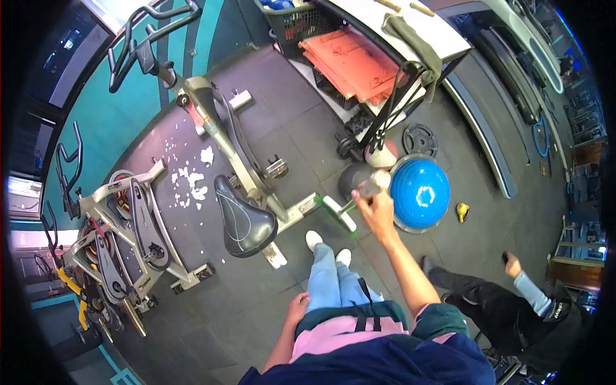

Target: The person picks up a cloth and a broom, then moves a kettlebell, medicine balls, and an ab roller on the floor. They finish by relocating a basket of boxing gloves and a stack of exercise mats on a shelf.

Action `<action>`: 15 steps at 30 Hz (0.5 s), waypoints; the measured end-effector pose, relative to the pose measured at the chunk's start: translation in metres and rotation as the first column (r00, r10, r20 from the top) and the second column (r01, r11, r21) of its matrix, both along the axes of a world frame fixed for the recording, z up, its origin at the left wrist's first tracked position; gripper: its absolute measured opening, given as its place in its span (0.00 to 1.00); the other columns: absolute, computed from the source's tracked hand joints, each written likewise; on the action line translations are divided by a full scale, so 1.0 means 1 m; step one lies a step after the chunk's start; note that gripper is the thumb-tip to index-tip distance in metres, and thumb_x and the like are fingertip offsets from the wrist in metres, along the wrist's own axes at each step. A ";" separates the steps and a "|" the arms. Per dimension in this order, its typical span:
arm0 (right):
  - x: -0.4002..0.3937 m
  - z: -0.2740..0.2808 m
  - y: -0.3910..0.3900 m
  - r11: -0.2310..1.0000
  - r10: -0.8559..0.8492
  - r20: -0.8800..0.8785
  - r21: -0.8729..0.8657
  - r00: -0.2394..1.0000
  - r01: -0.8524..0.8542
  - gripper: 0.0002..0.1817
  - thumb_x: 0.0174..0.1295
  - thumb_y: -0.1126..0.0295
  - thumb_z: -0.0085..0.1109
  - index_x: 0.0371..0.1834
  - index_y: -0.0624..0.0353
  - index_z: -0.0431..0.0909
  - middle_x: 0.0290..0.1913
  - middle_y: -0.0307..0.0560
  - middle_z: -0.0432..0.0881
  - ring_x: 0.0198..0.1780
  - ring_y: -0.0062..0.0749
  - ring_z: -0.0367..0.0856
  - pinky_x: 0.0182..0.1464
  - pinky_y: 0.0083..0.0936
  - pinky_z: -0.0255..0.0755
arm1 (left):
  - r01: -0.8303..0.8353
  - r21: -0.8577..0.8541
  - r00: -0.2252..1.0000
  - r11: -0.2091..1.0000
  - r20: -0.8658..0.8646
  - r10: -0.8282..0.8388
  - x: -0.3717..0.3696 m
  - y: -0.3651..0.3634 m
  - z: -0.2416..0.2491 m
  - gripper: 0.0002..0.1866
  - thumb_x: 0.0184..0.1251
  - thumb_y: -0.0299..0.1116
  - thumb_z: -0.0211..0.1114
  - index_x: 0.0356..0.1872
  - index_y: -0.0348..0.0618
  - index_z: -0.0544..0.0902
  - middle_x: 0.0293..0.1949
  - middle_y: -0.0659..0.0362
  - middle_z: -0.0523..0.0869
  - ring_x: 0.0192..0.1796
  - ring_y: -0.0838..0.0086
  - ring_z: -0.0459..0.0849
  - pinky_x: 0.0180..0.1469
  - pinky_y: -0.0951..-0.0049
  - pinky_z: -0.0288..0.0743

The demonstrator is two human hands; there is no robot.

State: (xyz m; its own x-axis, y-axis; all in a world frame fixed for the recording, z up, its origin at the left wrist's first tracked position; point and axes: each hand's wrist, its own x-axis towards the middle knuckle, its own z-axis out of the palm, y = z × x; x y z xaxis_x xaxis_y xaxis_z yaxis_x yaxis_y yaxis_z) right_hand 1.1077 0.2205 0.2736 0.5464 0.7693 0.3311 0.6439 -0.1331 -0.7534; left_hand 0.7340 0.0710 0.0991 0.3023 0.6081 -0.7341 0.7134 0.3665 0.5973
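My right hand point(377, 210) is wrapped round the handle of a broom point(339, 214), whose green and white head is down near the rear foot of an exercise bike point(250, 212). The handle points up towards me and looks foreshortened. My left hand point(298, 309) hangs beside my left thigh, holding nothing, its fingers loose and partly visible. White scraps point(191, 183) lie scattered on the dark floor on the far side of the bike's black saddle point(240, 218).
More exercise bikes point(135, 224) stand at left. To the right are a blue balance dome point(420, 192), a yellow kettlebell point(462, 212), a weight plate point(420, 140) and a treadmill point(481, 122). Orange mats point(350, 61) fill a shelf ahead. Another person point(500, 314) is at lower right.
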 end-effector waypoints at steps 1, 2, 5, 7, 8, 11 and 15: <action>0.002 0.010 0.007 0.995 -0.025 -0.109 -0.103 0.994 0.014 0.11 0.58 0.64 0.66 0.38 0.59 0.78 0.27 0.42 0.79 0.25 0.23 0.76 0.30 0.23 0.70 | 0.006 -0.025 0.999 1.000 -0.034 -0.007 -0.001 0.005 0.001 0.18 0.65 0.42 0.60 0.52 0.46 0.80 0.53 0.49 0.81 0.57 0.59 0.78 0.60 0.64 0.68; 0.005 0.013 0.018 0.995 -0.043 -0.120 -0.100 0.992 0.031 0.12 0.58 0.64 0.66 0.38 0.59 0.78 0.26 0.42 0.78 0.25 0.23 0.75 0.29 0.23 0.69 | 0.014 -0.035 0.998 0.999 -0.056 -0.016 0.005 0.021 -0.004 0.18 0.65 0.42 0.60 0.52 0.46 0.80 0.53 0.49 0.80 0.58 0.59 0.77 0.61 0.63 0.68; 0.015 0.008 0.044 0.993 -0.062 -0.109 -0.107 0.992 0.051 0.12 0.58 0.64 0.66 0.37 0.60 0.78 0.25 0.41 0.78 0.24 0.23 0.74 0.28 0.22 0.68 | 0.025 -0.012 0.994 1.000 -0.103 -0.026 0.017 0.045 -0.019 0.18 0.65 0.43 0.59 0.51 0.47 0.80 0.55 0.49 0.79 0.59 0.57 0.75 0.62 0.63 0.66; 0.015 0.000 0.065 0.993 -0.068 -0.126 -0.109 0.990 0.054 0.12 0.58 0.64 0.66 0.37 0.60 0.78 0.25 0.42 0.77 0.23 0.24 0.73 0.28 0.23 0.68 | -0.010 -0.007 0.992 1.000 -0.127 0.009 0.018 0.062 -0.016 0.18 0.65 0.43 0.58 0.51 0.47 0.80 0.55 0.50 0.79 0.59 0.57 0.75 0.62 0.63 0.66; 0.016 -0.003 0.075 0.992 -0.072 -0.145 -0.112 0.987 0.055 0.13 0.58 0.64 0.66 0.37 0.61 0.77 0.25 0.42 0.76 0.22 0.25 0.72 0.28 0.24 0.69 | -0.049 -0.025 0.991 0.999 -0.128 0.045 0.018 0.068 -0.014 0.17 0.65 0.43 0.58 0.50 0.47 0.81 0.55 0.49 0.79 0.59 0.58 0.76 0.61 0.64 0.67; 0.016 -0.013 0.107 0.996 -0.078 -0.115 -0.051 0.990 0.072 0.13 0.58 0.63 0.66 0.37 0.61 0.78 0.24 0.43 0.77 0.21 0.27 0.72 0.27 0.25 0.68 | -0.148 -0.043 0.986 0.988 -0.079 0.144 0.004 0.068 -0.037 0.17 0.66 0.42 0.56 0.50 0.46 0.81 0.53 0.50 0.81 0.57 0.59 0.77 0.59 0.65 0.69; 0.023 -0.029 0.153 0.989 -0.078 -0.157 -0.135 0.985 0.057 0.13 0.59 0.62 0.64 0.37 0.61 0.78 0.25 0.44 0.76 0.23 0.29 0.72 0.29 0.27 0.68 | -0.196 -0.064 0.968 0.979 -0.172 0.182 -0.013 0.059 -0.037 0.16 0.65 0.40 0.56 0.49 0.45 0.82 0.48 0.51 0.84 0.53 0.60 0.81 0.57 0.66 0.71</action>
State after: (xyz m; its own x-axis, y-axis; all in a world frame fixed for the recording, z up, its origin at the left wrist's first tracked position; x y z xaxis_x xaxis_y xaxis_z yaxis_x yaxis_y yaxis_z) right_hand 1.1302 0.3732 0.2444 0.6364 0.7596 0.1345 0.5015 -0.2749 -0.8203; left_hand 0.7214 0.1298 0.0619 0.0584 0.5801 -0.8124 0.7126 0.5457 0.4409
